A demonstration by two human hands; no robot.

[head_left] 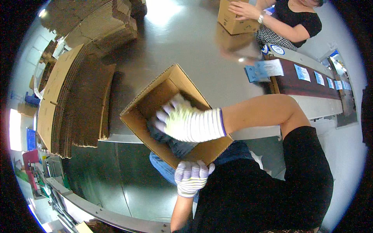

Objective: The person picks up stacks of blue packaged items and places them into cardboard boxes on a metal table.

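An open cardboard box is tilted toward me, its inside facing up. My left hand, in a striped white and purple glove, is closed over the near rim with its fingers curled around the edge. Inside the box reaches my right hand, gloved alike, slightly blurred, its fingers apart above dark grey contents. The kind of those contents cannot be made out, and the hand covers part of them.
Flattened cardboard boxes stand in a row at left, with more stacks behind. A conveyor at right carries several blue and white packets. At far right, a co-worker handles another cardboard box.
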